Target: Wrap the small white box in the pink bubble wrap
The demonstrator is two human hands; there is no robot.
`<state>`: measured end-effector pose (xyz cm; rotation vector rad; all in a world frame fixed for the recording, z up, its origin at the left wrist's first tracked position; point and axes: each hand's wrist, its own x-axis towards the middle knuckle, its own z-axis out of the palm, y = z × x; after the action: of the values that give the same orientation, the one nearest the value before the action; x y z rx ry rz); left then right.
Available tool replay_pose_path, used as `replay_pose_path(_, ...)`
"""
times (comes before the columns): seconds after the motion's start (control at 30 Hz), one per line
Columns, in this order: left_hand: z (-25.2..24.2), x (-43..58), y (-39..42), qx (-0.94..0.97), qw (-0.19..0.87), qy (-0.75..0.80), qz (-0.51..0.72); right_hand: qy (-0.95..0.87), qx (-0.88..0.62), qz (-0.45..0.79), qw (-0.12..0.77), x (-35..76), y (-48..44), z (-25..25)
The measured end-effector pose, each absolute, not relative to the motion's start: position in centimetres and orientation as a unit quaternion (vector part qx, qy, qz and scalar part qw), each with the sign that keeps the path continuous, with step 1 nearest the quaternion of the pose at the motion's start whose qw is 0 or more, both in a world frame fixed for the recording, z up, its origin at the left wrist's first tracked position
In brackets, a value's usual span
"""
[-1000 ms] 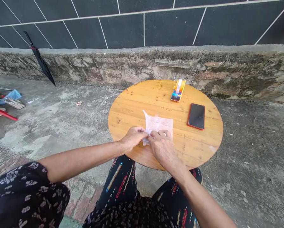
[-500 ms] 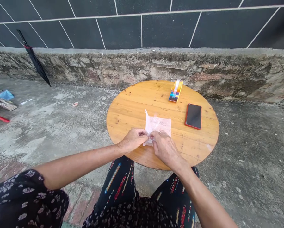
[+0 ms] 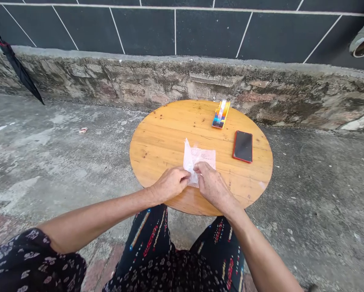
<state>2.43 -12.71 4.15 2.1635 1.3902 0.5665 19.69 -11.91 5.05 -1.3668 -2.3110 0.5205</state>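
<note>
A thin, pale pink sheet of paper point(image 3: 200, 156) lies near the front of a round wooden table point(image 3: 157, 142). My left hand point(image 3: 170, 184) pinches its near left edge with curled fingers. My right hand point(image 3: 210, 184) presses and grips the near edge just beside it, fingers closed on the paper. The two hands almost touch.
A red-cased phone point(image 3: 243, 146) lies face up to the right of the paper. A small colourful packet point(image 3: 221, 114) sits at the table's far edge. A folded black umbrella point(image 3: 16, 65) leans on the low stone wall point(image 3: 139, 81) at far left. Rough concrete surrounds the table.
My view has swung to the right, so the items on the left floor have gone out of sight. Both hands have kept working at the paper's near edge with small finger movements.
</note>
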Motion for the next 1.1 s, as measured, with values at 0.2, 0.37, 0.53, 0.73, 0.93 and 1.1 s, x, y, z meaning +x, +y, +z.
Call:
replay_pose_path(0.2,4.0,2.5,-12.8,0.861,0.138,0.473,0.128,-0.825,-0.504,0.175,0.187,19.2,-11.9,5.2)
replay_pose_path(0.37,3.8,2.1,-13.1,0.893,0.014,0.433,0.122,-0.823,-0.448,0.215,0.275,20.5,-11.6,4.8)
replay_pose_path(0.53,3.6,1.8,-13.0,0.918,0.012,0.373,0.137,-0.692,-0.542,0.271,0.392,26.6,-12.9,2.7)
replay_pose_path(0.73,3.4,1.8,-12.9,0.923,0.017,0.354,0.148,-0.542,-0.608,0.500,0.295,28.5,-15.5,1.2)
replay_pose_path(0.93,3.3,1.6,-12.6,0.930,0.017,0.338,0.142,-0.480,-0.609,0.557,0.299,25.6,-14.2,1.6)
replay_pose_path(1.1,3.4,1.3,-12.1,0.940,0.019,0.321,0.117,-0.419,-0.592,0.604,0.332,24.8,-14.3,1.7)
